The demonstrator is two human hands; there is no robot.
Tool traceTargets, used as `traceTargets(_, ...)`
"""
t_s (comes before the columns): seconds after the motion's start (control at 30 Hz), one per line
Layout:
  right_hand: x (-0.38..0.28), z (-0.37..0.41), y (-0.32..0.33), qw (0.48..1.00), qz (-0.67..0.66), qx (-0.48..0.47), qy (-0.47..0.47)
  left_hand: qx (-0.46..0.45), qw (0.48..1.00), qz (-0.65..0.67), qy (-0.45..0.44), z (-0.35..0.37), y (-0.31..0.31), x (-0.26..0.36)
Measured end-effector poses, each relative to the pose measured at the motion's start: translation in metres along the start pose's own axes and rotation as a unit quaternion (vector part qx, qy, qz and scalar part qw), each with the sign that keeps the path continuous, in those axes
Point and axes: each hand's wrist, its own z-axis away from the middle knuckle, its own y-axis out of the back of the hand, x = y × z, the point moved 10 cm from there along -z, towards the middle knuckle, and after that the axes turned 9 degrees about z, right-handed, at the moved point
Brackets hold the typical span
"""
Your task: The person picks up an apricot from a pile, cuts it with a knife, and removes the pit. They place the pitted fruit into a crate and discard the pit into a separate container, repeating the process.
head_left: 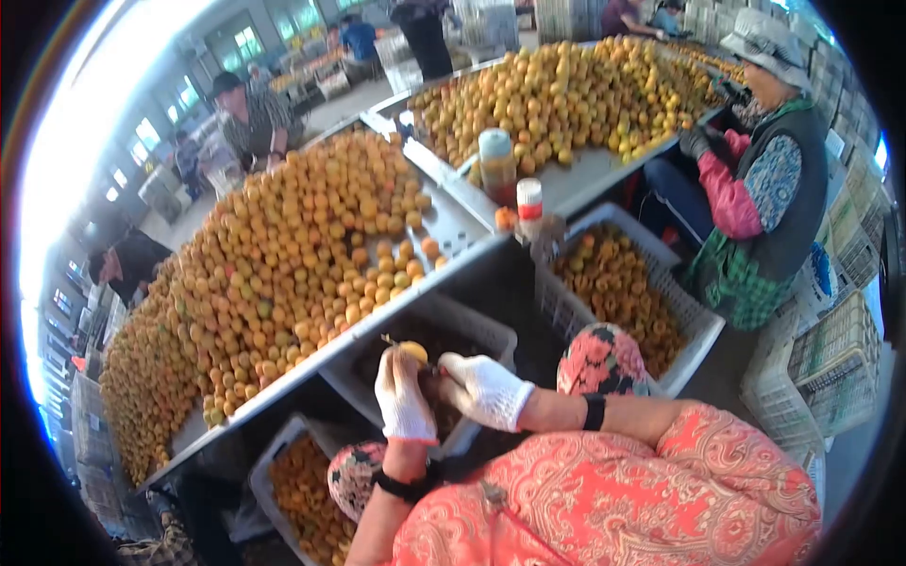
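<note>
The left hand (404, 396), in a white knitted glove, has its grip closed around a small round orange-yellow fruit (412, 352). It holds the fruit above a white plastic crate (486, 332), just below the edge of the grey metal tabletop (458, 226). The right hand (486, 389), also gloved, is curled almost closed beside the fruit; whether it holds a tool I cannot tell. The fruit looks light, soft and easy to bruise, so I think it is best held gently around its sides.
</note>
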Motion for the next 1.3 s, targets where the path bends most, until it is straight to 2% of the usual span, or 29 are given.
traceTargets(0.07, -0.008, 0.002, 0.01, 0.999, -0.006, -0.016, -0.039, 0.004, 1.0, 0.029, 0.003, 0.009, -0.015, 0.014)
traceTargets(0.2, -0.026, 0.004, 0.023, 1.0, 0.005, -0.005, -0.02, 0.027, 0.996, 0.077, -0.029, 0.006, -0.018, 0.021)
traceTargets(0.27, -0.035, 0.007, 0.026, 0.994, -0.079, -0.043, -0.065, 0.194, 0.947, 0.234, 0.103, 0.019, -0.005, 0.013)
traceTargets(0.33, -0.036, 0.004, 0.036, 0.997, -0.042, -0.017, -0.065, 0.174, 0.956, 0.206, 0.115, 0.019, 0.005, 0.004)
traceTargets(0.4, -0.034, -0.003, 0.06, 0.992, -0.007, 0.128, -0.021, 0.025, 0.995, 0.077, 0.058, 0.018, -0.018, 0.013)
traceTargets(0.43, -0.038, -0.005, 0.065, 0.989, 0.017, 0.145, 0.007, -0.033, 0.999, 0.025, 0.021, 0.02, -0.031, 0.019)
traceTargets(0.47, -0.041, -0.007, 0.067, 0.988, 0.02, 0.15, 0.011, -0.058, 0.997, -0.058, -0.01, 0.025, -0.039, 0.024)
traceTargets(0.53, -0.043, -0.012, 0.06, 0.99, 0.024, 0.141, 0.001, -0.035, 0.999, 0.008, 0.01, 0.026, -0.04, 0.011)
traceTargets(0.57, -0.039, -0.015, 0.057, 0.988, -0.005, 0.153, 0.006, -0.051, 0.984, -0.16, -0.059, 0.024, -0.038, 0.023)
traceTargets(0.6, -0.034, -0.016, 0.054, 0.986, -0.037, 0.161, 0.009, -0.061, 0.978, -0.167, -0.109, 0.02, -0.032, 0.019)
traceTargets(0.67, -0.036, -0.018, 0.051, 0.991, -0.046, 0.111, -0.05, -0.08, 0.956, -0.254, -0.123, 0.02, -0.026, 0.012)
traceTargets(0.73, -0.033, -0.021, 0.047, 0.991, -0.052, 0.107, -0.067, -0.093, 0.964, -0.223, -0.108, 0.026, -0.03, 0.011)
traceTargets(0.77, -0.017, -0.025, 0.035, 0.986, -0.097, 0.1, -0.087, -0.08, 0.989, -0.116, -0.046, 0.026, -0.028, -0.001)
traceTargets(0.8, -0.018, -0.026, 0.033, 0.987, -0.098, 0.096, -0.088, -0.076, 0.989, -0.116, -0.044, 0.027, -0.03, -0.001)
traceTargets(0.83, -0.022, -0.028, 0.034, 0.988, -0.085, 0.101, -0.084, -0.053, 0.998, 0.01, 0.028, 0.028, -0.027, -0.013)
traceTargets(0.87, -0.026, -0.031, 0.036, 0.988, -0.073, 0.108, -0.079, -0.03, 0.985, 0.137, 0.097, 0.028, -0.027, -0.025)
traceTargets(0.9, -0.034, -0.031, 0.04, 0.989, -0.062, 0.123, -0.059, -0.028, 0.986, 0.137, 0.096, 0.025, -0.028, -0.024)
traceTargets(0.97, -0.038, -0.034, 0.039, 0.99, -0.045, 0.124, -0.048, 0.02, 0.942, 0.272, 0.196, 0.025, -0.029, -0.045)
traceTargets(1.0, -0.04, -0.034, 0.04, 0.991, -0.027, 0.127, -0.038, 0.024, 0.94, 0.274, 0.202, 0.03, -0.037, -0.036)
traceTargets(1.07, -0.052, -0.032, 0.045, 0.987, 0.033, 0.154, 0.03, 0.06, 0.927, 0.249, 0.275, 0.05, -0.052, -0.017)
traceTargets(1.2, -0.075, -0.024, 0.048, 0.97, 0.063, 0.166, 0.165, 0.102, 0.896, 0.241, 0.358, 0.064, -0.05, -0.028)
traceTargets(1.3, -0.064, -0.025, 0.046, 0.973, 0.053, 0.153, 0.164, 0.11, 0.899, 0.221, 0.362, 0.063, -0.046, -0.029)
